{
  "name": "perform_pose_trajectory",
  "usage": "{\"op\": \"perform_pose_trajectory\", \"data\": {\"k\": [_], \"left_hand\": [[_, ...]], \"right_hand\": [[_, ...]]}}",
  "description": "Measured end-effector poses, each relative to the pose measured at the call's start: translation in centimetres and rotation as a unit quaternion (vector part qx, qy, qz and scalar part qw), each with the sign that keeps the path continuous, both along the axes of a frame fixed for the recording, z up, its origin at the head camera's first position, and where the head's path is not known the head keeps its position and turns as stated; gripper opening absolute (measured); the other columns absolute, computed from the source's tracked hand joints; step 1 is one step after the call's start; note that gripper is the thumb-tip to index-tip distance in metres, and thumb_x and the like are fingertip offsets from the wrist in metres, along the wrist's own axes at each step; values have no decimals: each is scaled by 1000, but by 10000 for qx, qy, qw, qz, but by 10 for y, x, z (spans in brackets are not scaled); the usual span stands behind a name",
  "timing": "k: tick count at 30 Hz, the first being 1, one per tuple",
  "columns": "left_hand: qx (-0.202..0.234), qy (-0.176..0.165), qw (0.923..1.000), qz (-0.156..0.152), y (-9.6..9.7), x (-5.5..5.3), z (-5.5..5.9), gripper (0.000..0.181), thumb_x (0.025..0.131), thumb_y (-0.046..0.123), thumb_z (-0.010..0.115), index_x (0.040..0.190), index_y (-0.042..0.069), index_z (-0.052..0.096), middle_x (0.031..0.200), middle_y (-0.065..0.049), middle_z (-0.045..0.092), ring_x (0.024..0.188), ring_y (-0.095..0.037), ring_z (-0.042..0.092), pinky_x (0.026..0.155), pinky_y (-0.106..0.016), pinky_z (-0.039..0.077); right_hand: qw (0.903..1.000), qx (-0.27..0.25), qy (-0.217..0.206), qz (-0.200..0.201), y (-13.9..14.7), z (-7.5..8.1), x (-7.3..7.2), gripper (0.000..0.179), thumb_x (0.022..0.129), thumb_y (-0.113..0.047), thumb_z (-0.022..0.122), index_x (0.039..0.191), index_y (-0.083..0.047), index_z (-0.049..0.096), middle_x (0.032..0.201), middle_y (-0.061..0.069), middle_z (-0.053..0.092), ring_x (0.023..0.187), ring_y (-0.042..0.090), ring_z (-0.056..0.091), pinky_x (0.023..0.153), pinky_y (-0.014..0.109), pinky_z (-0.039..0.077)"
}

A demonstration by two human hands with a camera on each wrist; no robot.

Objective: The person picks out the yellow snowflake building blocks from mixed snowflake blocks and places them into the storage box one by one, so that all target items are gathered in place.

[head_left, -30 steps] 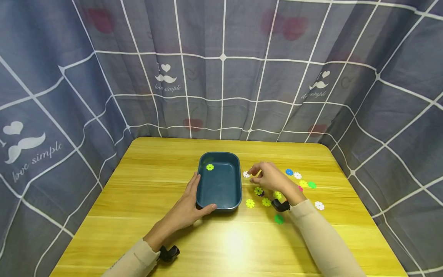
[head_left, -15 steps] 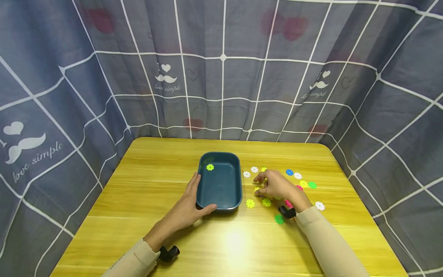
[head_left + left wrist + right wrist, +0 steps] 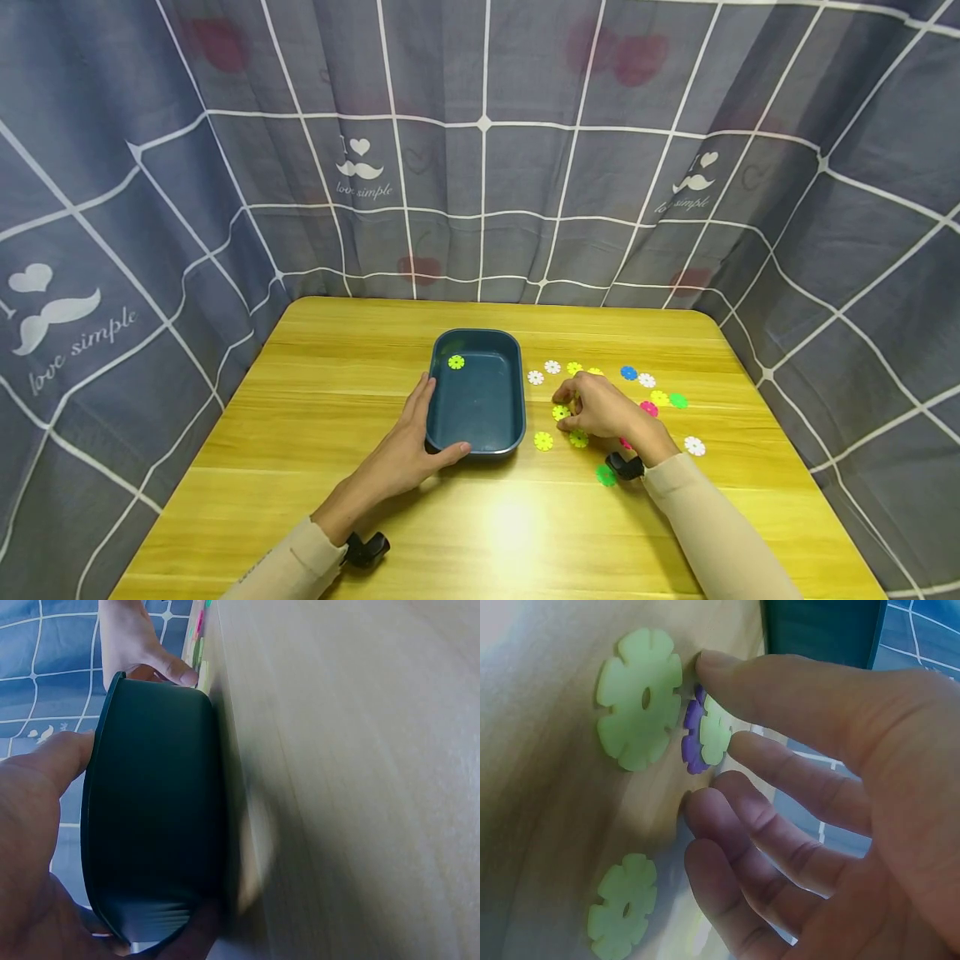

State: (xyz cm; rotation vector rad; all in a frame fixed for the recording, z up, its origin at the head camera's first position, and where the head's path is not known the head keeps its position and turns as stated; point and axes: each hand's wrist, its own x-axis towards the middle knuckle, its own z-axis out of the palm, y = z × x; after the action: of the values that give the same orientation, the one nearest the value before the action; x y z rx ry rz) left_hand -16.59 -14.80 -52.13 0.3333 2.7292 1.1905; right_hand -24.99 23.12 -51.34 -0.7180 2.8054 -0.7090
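Note:
In the head view a dark blue plastic box [image 3: 480, 400] stands on the table. My left hand [image 3: 401, 442] holds its near left corner, fingers along the left wall and thumb at the near rim. A yellow-green flower-shaped plastic disc [image 3: 457, 362] lies inside the box. To the right, my right hand [image 3: 607, 412] is low over the table, thumb and index finger on either side of another yellow disc [image 3: 560, 412]. In the right wrist view, a purple disc [image 3: 693, 739] lies against that yellow one, and the fingers are loosely bent without a visible pinch.
Around the right hand lie several flower discs: white [image 3: 536, 377], blue [image 3: 628, 372], pink [image 3: 648, 408], green [image 3: 606, 475] and yellow [image 3: 543, 441]. A gridded curtain [image 3: 480, 167] surrounds the wooden table [image 3: 322, 358] at the back and sides.
My right hand has left a white disc by the box and moved right and nearer to me, to the yellow and purple discs. The left hand and box have stayed put.

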Motion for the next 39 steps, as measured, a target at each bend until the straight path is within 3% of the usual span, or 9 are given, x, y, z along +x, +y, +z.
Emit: {"op": "perform_pose_trajectory", "data": {"k": [15,39], "left_hand": [[17,0,10000,-6,0,0,0,128,102,58,88,189,13,6,199,-12,0,177,-53,33,134,-76,42],[-37,-8,10000,-6,1,1,2,128,102,58,88,189,13,5,199,-13,-1,177,-53,33,135,-76,41]], "right_hand": [[9999,-78,110,-68,-1,-1,2,24,91,-14,102,109,-10,86,96,-1,82,84,11,67,78,25,58],[9999,-49,125,-38,0,-4,1,19,92,-11,98,107,-10,85,92,-2,79,82,11,66,77,24,57]]}}
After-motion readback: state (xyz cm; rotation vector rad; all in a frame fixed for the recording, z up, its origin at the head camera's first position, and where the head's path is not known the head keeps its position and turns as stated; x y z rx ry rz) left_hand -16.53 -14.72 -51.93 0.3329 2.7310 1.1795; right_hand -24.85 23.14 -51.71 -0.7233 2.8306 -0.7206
